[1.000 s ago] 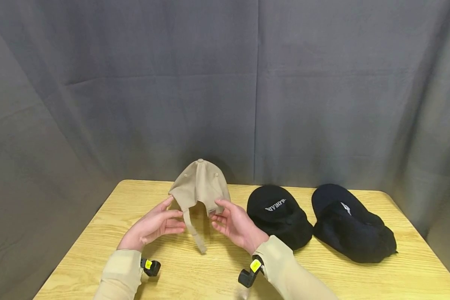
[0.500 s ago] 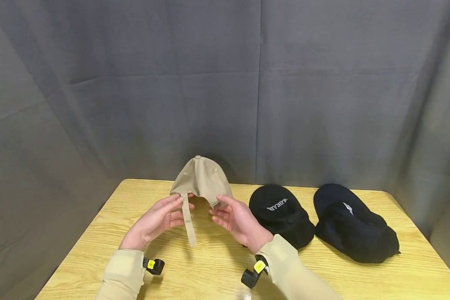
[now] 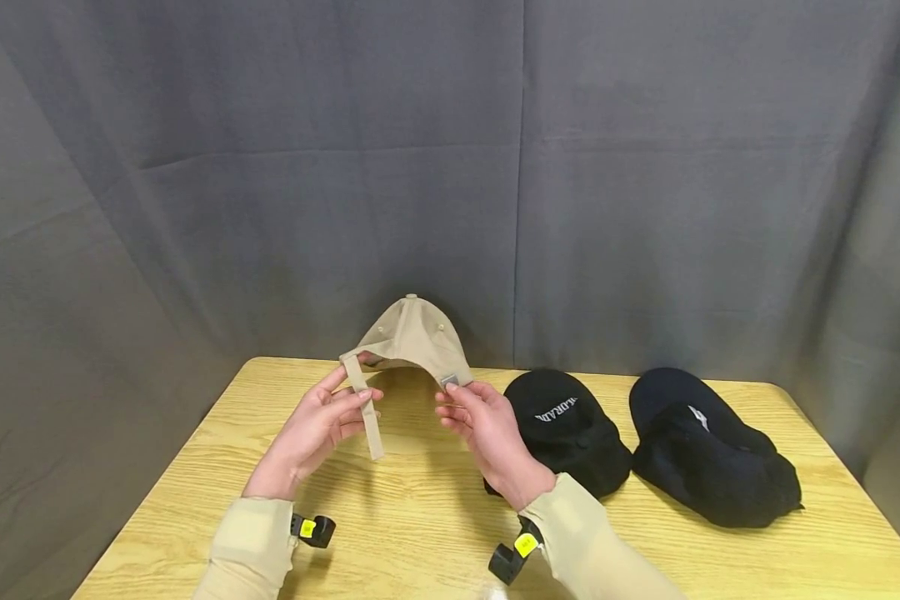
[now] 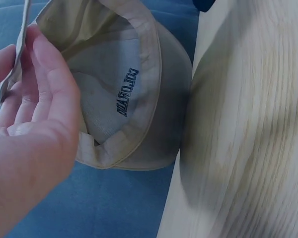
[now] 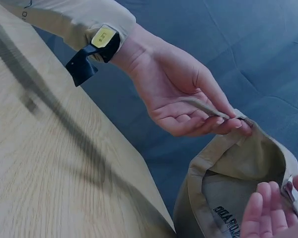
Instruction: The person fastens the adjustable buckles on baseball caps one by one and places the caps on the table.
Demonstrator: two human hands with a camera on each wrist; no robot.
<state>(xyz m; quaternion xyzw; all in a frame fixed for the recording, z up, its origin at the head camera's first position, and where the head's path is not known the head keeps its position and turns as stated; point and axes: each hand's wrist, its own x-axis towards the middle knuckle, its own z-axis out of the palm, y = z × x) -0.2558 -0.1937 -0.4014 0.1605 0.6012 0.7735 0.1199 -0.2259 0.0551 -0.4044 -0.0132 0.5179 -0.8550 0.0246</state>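
A beige baseball cap (image 3: 412, 333) is held up with its back towards me, tilted so its opening shows beneath. My left hand (image 3: 311, 425) pinches the loose back strap (image 3: 371, 433) between thumb and fingers; the strap's free end hangs below them. On the other side of the opening, my right hand (image 3: 498, 437) pinches the cap's edge at a metal buckle (image 3: 450, 380). The left wrist view looks into the cap, where dark lettering (image 4: 124, 94) shows inside. In the right wrist view, both the strap in my left hand (image 5: 174, 89) and the buckle (image 5: 289, 188) are visible.
A black cap (image 3: 562, 442) with white lettering lies on the wooden table (image 3: 412, 533), just right of my right hand. Farther right is a dark navy cap (image 3: 712, 458) with a white mark. A grey curtain (image 3: 345, 167) hangs behind the table.
Both hands have lifted the cap and tilted it, so its underside opening shows more. My left hand has come up to the strap, which hung loose earlier, and now pinches it.
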